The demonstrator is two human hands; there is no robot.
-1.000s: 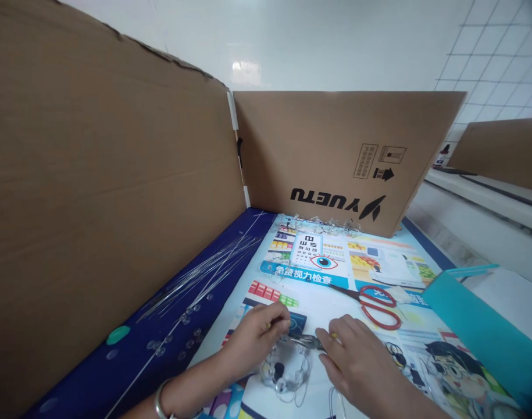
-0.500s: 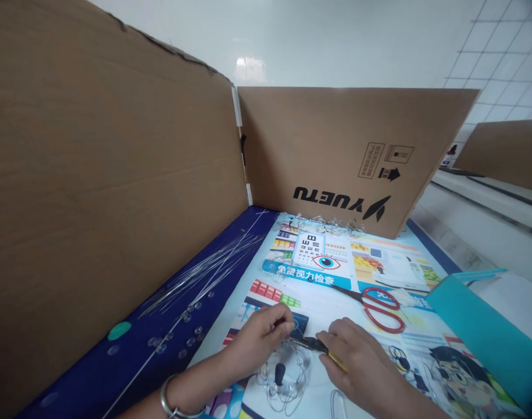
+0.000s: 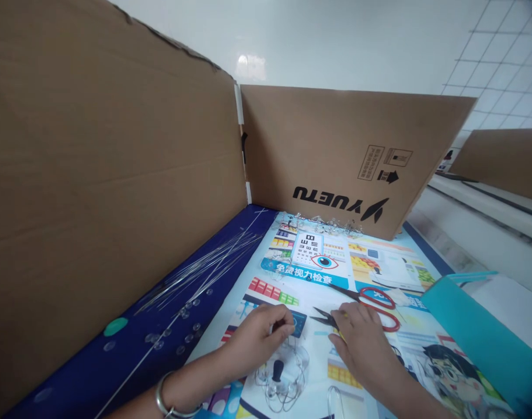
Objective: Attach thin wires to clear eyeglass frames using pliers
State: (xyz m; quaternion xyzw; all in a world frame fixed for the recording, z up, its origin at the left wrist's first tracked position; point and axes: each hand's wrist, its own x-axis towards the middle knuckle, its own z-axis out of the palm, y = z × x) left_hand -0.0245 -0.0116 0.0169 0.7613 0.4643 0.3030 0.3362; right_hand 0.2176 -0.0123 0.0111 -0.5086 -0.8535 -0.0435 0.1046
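Note:
My left hand [image 3: 266, 331], a silver bangle at its wrist, is closed in a pinch on the top of a looped wire piece with clear beads [image 3: 283, 378]. The loops hang below my fingertips, over the printed sheet. In my right hand [image 3: 366, 343] are long-nosed pliers [image 3: 325, 317]; only a bit of yellow handle shows. Their jaws are spread and point left, apart from the wire. Red-handled scissors [image 3: 379, 298] lie just beyond my right hand, partly covered by it. A bent wire loop [image 3: 335, 401] lies near the bottom edge.
Straight wires [image 3: 204, 267] and several clear beads [image 3: 188, 337] lie on the blue cloth at left, near a green disc [image 3: 116, 326]. Cardboard walls [image 3: 335, 139] stand at the left and back. More beaded wire [image 3: 322, 223] lies along the back. A teal folder [image 3: 470, 331] is at right.
The pliers have come away from the wire, up and slightly right, and their jaws have opened. My left hand keeps its pinch in almost the same place.

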